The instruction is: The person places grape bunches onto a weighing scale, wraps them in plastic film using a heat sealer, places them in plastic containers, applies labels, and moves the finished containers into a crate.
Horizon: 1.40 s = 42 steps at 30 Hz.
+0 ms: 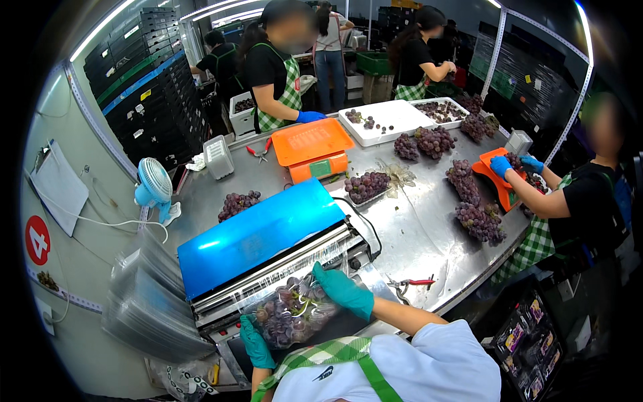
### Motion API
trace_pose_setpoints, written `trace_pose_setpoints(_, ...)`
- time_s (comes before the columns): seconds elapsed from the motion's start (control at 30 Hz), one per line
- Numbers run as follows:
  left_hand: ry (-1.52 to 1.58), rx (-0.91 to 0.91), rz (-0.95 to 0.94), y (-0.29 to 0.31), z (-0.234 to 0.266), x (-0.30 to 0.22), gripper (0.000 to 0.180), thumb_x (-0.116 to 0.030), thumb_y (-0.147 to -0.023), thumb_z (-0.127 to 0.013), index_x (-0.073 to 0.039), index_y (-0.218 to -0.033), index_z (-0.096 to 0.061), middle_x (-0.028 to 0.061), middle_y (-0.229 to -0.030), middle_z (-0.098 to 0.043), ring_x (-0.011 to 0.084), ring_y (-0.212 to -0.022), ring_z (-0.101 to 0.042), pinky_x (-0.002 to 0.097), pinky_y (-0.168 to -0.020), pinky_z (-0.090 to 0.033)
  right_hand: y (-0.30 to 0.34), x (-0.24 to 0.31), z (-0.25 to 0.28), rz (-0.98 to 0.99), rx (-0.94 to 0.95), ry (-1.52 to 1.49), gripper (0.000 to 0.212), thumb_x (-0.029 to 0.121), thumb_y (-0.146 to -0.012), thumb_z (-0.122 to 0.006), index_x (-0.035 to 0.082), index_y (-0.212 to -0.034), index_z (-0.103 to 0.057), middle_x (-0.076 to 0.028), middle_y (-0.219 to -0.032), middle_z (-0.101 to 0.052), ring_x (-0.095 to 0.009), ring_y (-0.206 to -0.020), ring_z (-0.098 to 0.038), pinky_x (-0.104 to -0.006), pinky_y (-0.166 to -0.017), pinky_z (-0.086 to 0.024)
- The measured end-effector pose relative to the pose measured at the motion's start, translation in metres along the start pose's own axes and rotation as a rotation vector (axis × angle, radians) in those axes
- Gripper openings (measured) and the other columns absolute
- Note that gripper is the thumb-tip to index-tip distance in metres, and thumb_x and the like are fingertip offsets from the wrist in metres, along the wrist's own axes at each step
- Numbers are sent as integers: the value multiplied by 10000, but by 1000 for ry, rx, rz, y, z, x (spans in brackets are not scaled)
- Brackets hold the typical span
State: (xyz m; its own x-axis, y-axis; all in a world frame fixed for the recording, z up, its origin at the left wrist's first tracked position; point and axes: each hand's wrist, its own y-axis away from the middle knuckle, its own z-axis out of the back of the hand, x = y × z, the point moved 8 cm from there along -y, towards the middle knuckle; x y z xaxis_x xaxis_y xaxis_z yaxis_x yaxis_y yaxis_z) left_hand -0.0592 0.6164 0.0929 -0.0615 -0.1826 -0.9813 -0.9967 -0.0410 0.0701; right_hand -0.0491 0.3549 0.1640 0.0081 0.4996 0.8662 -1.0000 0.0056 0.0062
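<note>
A clear tray of purple grapes (295, 315) sits at the front of a wrapping machine with a blue lid (258, 234). Clear film (295, 264) stretches from the machine over the tray. My left hand (257, 343), in a green glove, grips the tray's left end with its fingers bent around the edge. At the far right corner, my right hand (344, 292), gloved the same way, holds the tray and film. The undersides of both hands are hidden.
Red-handled pliers (415, 282) lie right of my right hand. Behind the machine are an orange scale (311, 147) and a grape tray (367, 187). Stacked clear trays (151, 301) and a blue fan (155, 184) stand left. Co-workers handle grapes around the metal table (415, 228).
</note>
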Motion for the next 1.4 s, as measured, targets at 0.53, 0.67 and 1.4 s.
trace_pose_setpoints(0.53,825,505,257,31,-104,-62,596,-506,-848,-303,-51,-1229,-361,106,-1176,-454,257,-1051,-458,403,-894,-383,10,14,-24,-215,392,-1691,355,303,-883,-402,34,-1108,-459,-97,-1037,-530,-204,-851,-562,-367,-709,-497)
trace_pose_setpoints(0.67,862,478,191,51,-120,-93,526,-435,-858,-327,-46,-1209,-377,112,-1150,-463,248,-1021,-471,381,-860,-408,30,45,9,10,189,-1598,280,166,-886,-392,12,-1111,-457,-82,-1044,-534,-169,-867,-556,-316,-769,-480)
trace_pose_setpoints(1.4,-584,174,-636,66,-82,-123,607,-187,-602,-718,-33,-1114,-431,107,-1068,-510,230,-966,-506,338,-845,-402,12,18,-88,3,526,-1809,361,202,-894,-334,42,-1217,-345,-85,-1191,-423,-187,-1032,-444,-316,-917,-376)
